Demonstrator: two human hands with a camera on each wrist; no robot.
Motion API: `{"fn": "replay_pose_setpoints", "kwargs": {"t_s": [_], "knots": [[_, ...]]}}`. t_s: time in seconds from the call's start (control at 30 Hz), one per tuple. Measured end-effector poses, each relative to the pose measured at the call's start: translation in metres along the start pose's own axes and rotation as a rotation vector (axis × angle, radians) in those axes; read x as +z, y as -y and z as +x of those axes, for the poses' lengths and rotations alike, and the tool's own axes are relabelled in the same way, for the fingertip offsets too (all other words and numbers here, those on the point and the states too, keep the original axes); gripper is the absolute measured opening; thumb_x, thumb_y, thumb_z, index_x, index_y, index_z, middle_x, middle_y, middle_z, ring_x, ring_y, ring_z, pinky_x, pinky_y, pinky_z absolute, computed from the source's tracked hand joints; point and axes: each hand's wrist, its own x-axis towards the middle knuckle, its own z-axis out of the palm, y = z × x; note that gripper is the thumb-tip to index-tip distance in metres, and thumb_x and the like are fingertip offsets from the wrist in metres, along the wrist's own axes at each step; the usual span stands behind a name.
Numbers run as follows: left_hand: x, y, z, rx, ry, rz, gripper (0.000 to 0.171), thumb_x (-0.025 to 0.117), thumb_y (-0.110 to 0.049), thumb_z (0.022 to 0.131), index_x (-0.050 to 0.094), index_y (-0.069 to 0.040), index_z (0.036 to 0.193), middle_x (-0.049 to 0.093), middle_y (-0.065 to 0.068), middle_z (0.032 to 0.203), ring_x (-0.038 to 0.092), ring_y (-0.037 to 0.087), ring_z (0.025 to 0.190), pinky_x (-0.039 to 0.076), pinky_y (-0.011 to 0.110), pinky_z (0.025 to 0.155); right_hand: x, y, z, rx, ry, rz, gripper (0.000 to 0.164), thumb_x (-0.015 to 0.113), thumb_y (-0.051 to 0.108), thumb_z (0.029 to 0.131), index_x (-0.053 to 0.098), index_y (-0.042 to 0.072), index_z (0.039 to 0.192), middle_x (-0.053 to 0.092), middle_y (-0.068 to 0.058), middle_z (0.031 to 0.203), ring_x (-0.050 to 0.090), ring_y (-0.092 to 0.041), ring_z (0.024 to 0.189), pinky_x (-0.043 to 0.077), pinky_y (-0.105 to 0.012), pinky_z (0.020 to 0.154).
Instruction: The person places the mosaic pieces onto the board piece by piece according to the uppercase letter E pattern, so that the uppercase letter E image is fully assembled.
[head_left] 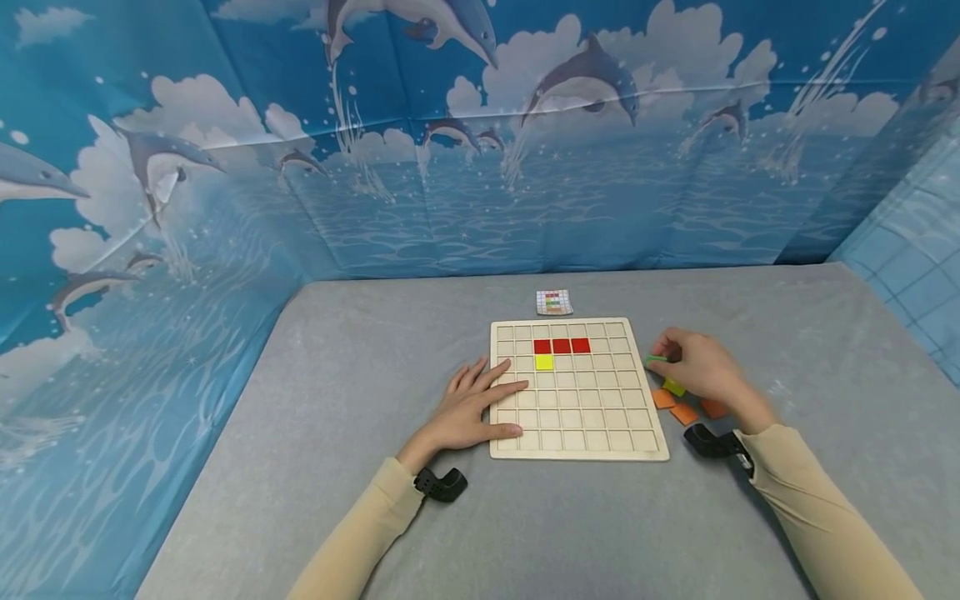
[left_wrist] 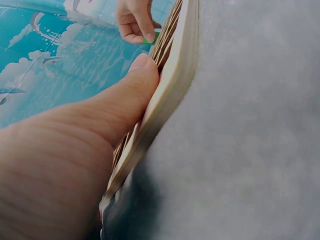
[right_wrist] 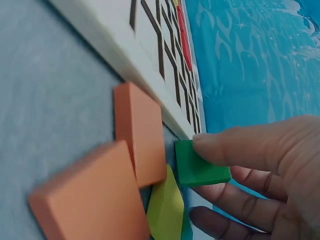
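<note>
A pale wooden grid board lies on the grey table. Three red tiles sit side by side in one of its upper rows, with a yellow tile under the leftmost. Spread fingers of my left hand rest on the board's left side; its thumb lies at the edge. Beyond the board's right edge, my right hand pinches a green square tile between thumb and fingers. Close below that hand are loose orange tiles and a yellow tile. Another green piece is partly hidden behind the yellow one.
Behind the board lies a small card printed with a coloured grid pattern. A blue dolphin-print cloth hangs along the table's back and left side. Each wrist wears a black band with a device.
</note>
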Motion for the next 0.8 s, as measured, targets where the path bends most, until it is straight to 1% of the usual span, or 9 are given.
{"fn": "replay_pose_setpoints", "kwargs": {"t_s": [0.1, 0.2, 0.27, 0.37, 0.43, 0.57, 0.63, 0.8], "knots": [[0.000, 0.000, 0.000, -0.005, 0.008, -0.001, 0.068, 0.060, -0.055, 0.087, 0.038, -0.032, 0.147, 0.014, 0.000, 0.157, -0.001, 0.029, 0.143, 0.000, 0.052, 0.110, 0.002, 0.004, -0.001, -0.016, -0.036, 0.002, 0.014, 0.070, 0.014, 0.086, 0.060, 0.004, 0.086, 0.060, -0.007, 0.079, 0.054, -0.023, 0.069, 0.043, -0.038, 0.060], [0.001, 0.001, 0.000, -0.010, 0.011, 0.001, 0.068, 0.060, -0.055, 0.087, 0.037, -0.033, 0.147, 0.014, 0.000, 0.157, -0.001, 0.028, 0.143, 0.000, 0.052, 0.110, 0.006, 0.011, -0.001, -0.048, -0.098, 0.029, 0.015, 0.071, 0.014, 0.086, 0.060, 0.005, 0.088, 0.059, -0.005, 0.076, 0.052, -0.019, 0.064, 0.041, -0.035, 0.056], [0.001, 0.001, 0.000, -0.013, 0.010, 0.003, 0.068, 0.060, -0.055, 0.087, 0.037, -0.033, 0.147, 0.014, -0.001, 0.157, -0.001, 0.027, 0.143, -0.001, 0.051, 0.110, 0.011, 0.016, 0.000, -0.088, -0.138, 0.056, 0.015, 0.072, 0.014, 0.085, 0.061, 0.005, 0.088, 0.060, -0.004, 0.075, 0.053, -0.017, 0.062, 0.042, -0.033, 0.055], [0.001, 0.001, 0.000, -0.014, 0.011, -0.001, 0.068, 0.060, -0.055, 0.087, 0.037, -0.033, 0.147, 0.014, -0.001, 0.157, -0.002, 0.027, 0.143, -0.001, 0.051, 0.110, 0.018, 0.024, 0.002, -0.145, -0.150, 0.106, 0.014, 0.073, 0.015, 0.085, 0.062, 0.007, 0.088, 0.060, -0.001, 0.074, 0.053, -0.015, 0.062, 0.042, -0.030, 0.054], [0.002, 0.001, 0.000, -0.013, 0.010, -0.003, 0.068, 0.060, -0.055, 0.087, 0.037, -0.033, 0.147, 0.014, -0.001, 0.157, -0.001, 0.027, 0.143, -0.001, 0.051, 0.110, 0.023, 0.030, 0.003, -0.179, -0.134, 0.145, 0.014, 0.074, 0.017, 0.085, 0.063, 0.008, 0.088, 0.060, 0.001, 0.074, 0.054, -0.014, 0.061, 0.043, -0.027, 0.055], [0.002, 0.002, 0.000, -0.008, 0.010, -0.001, 0.068, 0.060, -0.055, 0.087, 0.037, -0.033, 0.147, 0.014, -0.001, 0.157, -0.001, 0.027, 0.143, 0.000, 0.051, 0.110, 0.030, 0.044, 0.004, -0.213, -0.050, 0.266, 0.015, 0.074, 0.017, 0.085, 0.063, 0.007, 0.089, 0.060, 0.000, 0.072, 0.056, -0.018, 0.058, 0.044, -0.027, 0.053], [0.002, 0.002, 0.000, -0.006, 0.009, 0.002, 0.068, 0.060, -0.054, 0.087, 0.037, -0.033, 0.147, 0.014, -0.001, 0.157, -0.001, 0.028, 0.143, 0.000, 0.052, 0.110, 0.034, 0.052, 0.006, -0.213, -0.001, 0.327, 0.014, 0.074, 0.016, 0.085, 0.063, 0.006, 0.090, 0.060, -0.001, 0.071, 0.057, -0.021, 0.056, 0.045, -0.028, 0.052], [0.002, 0.002, 0.000, -0.008, 0.006, 0.002, 0.068, 0.061, -0.055, 0.087, 0.038, -0.032, 0.147, 0.015, 0.000, 0.157, -0.001, 0.028, 0.143, 0.001, 0.052, 0.110, 0.046, 0.068, 0.011, -0.229, 0.075, 0.371, 0.010, 0.072, 0.011, 0.086, 0.064, 0.007, 0.089, 0.059, -0.001, 0.071, 0.057, -0.019, 0.058, 0.045, -0.027, 0.053]]}}
